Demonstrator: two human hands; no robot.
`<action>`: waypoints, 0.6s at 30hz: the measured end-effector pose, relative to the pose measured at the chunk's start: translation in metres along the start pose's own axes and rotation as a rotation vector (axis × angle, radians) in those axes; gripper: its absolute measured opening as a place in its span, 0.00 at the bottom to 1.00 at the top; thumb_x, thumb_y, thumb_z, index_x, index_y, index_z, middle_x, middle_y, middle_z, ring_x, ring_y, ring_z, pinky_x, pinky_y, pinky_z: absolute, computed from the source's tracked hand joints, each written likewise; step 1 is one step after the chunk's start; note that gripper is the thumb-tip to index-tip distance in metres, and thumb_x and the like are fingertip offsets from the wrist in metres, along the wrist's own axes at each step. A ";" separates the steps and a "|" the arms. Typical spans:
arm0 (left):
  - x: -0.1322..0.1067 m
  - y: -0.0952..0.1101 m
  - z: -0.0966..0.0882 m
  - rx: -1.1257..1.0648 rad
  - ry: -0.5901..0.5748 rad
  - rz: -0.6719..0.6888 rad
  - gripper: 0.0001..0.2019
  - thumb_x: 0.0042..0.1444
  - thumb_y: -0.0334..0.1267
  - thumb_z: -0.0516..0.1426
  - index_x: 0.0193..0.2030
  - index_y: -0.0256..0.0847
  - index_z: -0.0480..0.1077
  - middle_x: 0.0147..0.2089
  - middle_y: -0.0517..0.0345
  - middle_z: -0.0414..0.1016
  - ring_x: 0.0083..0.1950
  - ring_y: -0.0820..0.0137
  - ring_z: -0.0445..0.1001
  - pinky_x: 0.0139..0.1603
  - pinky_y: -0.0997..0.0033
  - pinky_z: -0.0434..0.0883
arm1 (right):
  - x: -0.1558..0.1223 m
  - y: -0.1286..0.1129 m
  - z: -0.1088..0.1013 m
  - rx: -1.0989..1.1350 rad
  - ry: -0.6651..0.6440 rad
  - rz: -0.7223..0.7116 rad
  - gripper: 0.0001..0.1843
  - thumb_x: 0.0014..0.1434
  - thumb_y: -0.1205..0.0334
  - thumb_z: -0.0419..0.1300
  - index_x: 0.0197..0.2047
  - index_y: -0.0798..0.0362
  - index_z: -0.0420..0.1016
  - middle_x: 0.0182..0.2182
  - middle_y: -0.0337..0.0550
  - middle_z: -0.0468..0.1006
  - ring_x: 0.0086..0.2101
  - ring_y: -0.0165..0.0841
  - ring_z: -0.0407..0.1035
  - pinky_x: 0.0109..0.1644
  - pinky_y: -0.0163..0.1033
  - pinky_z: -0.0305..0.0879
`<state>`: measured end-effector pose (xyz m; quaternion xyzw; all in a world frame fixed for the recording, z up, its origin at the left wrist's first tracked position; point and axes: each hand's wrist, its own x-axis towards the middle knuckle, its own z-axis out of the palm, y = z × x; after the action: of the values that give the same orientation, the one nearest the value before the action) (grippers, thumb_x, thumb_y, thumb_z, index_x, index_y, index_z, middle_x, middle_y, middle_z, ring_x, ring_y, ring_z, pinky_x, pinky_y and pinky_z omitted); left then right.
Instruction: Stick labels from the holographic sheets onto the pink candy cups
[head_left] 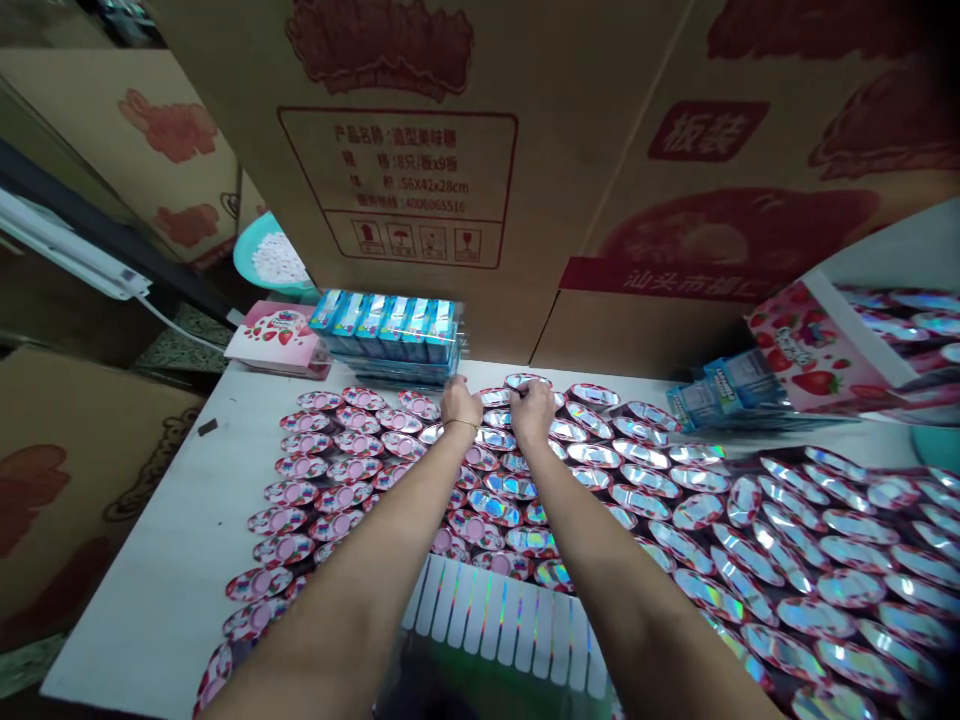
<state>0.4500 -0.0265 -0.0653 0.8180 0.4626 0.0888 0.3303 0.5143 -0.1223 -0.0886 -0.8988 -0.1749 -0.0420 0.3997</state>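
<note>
Rows of small oval packs [495, 507] with red edges and shiny tops stand packed together on the white table. Pink round discs lie on many oval packs [352, 495] at the left. Over the back rows, my left hand [460, 404] is closed, close to the front corner of a clear tray of blue boxes [390, 330]. My right hand [534, 410] is beside it with curled fingers, over the oval packs. What the fingertips of either hand hold, if anything, is hidden. Close to my body lies a row of white strips [510, 610] with rainbow-shiny edges.
Large printed cardboard cartons [450, 60] wall off the back. A pink strawberry-print card box [277, 335] is at the back left, another strawberry box [817, 345] at the right by more blue boxes [727, 385]. A turquoise basin [251, 250] holds white pieces. The white table [142, 560] ends at left.
</note>
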 end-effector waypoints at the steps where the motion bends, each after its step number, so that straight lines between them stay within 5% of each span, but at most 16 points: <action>1: 0.000 0.000 -0.002 0.014 0.010 0.015 0.16 0.46 0.31 0.56 0.44 0.33 0.67 0.42 0.42 0.69 0.43 0.61 0.69 0.44 0.67 0.62 | 0.002 -0.002 -0.001 0.013 -0.001 0.003 0.06 0.47 0.67 0.54 0.31 0.55 0.71 0.29 0.46 0.69 0.33 0.37 0.60 0.41 0.43 0.56; 4: -0.008 -0.006 -0.018 -0.014 0.044 0.097 0.11 0.48 0.31 0.54 0.41 0.34 0.67 0.42 0.45 0.68 0.43 0.65 0.68 0.46 0.69 0.62 | 0.002 -0.006 -0.023 0.096 -0.036 -0.036 0.07 0.49 0.67 0.52 0.31 0.55 0.71 0.30 0.45 0.70 0.34 0.36 0.62 0.42 0.42 0.57; 7: -0.039 -0.034 -0.057 -0.097 0.007 0.168 0.10 0.53 0.39 0.50 0.36 0.37 0.69 0.37 0.52 0.69 0.40 0.67 0.68 0.45 0.71 0.63 | -0.025 0.006 -0.084 0.184 -0.071 -0.070 0.10 0.53 0.61 0.51 0.30 0.54 0.72 0.30 0.44 0.72 0.35 0.34 0.64 0.43 0.40 0.59; 9: -0.077 -0.064 -0.090 -0.129 -0.172 0.135 0.15 0.55 0.45 0.48 0.32 0.38 0.70 0.30 0.56 0.70 0.37 0.68 0.68 0.42 0.71 0.64 | -0.066 0.026 -0.140 0.220 -0.151 0.011 0.12 0.55 0.57 0.51 0.33 0.53 0.73 0.31 0.42 0.73 0.34 0.33 0.66 0.41 0.38 0.60; 13: -0.167 -0.120 -0.133 -0.256 -0.511 0.009 0.18 0.48 0.46 0.55 0.44 0.40 0.67 0.34 0.58 0.71 0.36 0.69 0.70 0.39 0.71 0.66 | -0.174 0.063 -0.233 0.117 -0.286 0.247 0.13 0.52 0.53 0.55 0.35 0.50 0.74 0.30 0.42 0.75 0.32 0.34 0.68 0.38 0.38 0.63; 15: -0.206 -0.135 -0.136 -0.368 -0.592 -0.088 0.26 0.44 0.44 0.58 0.51 0.39 0.62 0.34 0.57 0.72 0.36 0.69 0.71 0.38 0.71 0.67 | -0.220 0.069 -0.248 0.169 -0.440 0.315 0.17 0.50 0.53 0.57 0.43 0.50 0.72 0.32 0.42 0.75 0.31 0.35 0.68 0.36 0.38 0.64; 18: -0.240 -0.134 -0.124 -0.514 -0.554 -0.192 0.33 0.41 0.42 0.59 0.56 0.37 0.56 0.32 0.57 0.72 0.34 0.70 0.71 0.37 0.70 0.68 | -0.257 0.064 -0.239 0.307 -0.521 0.346 0.29 0.48 0.55 0.59 0.54 0.51 0.63 0.33 0.42 0.75 0.31 0.34 0.68 0.36 0.39 0.65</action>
<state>0.1664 -0.1180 -0.0150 0.6545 0.3930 -0.0539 0.6436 0.3119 -0.4094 -0.0271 -0.8252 -0.1202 0.2839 0.4733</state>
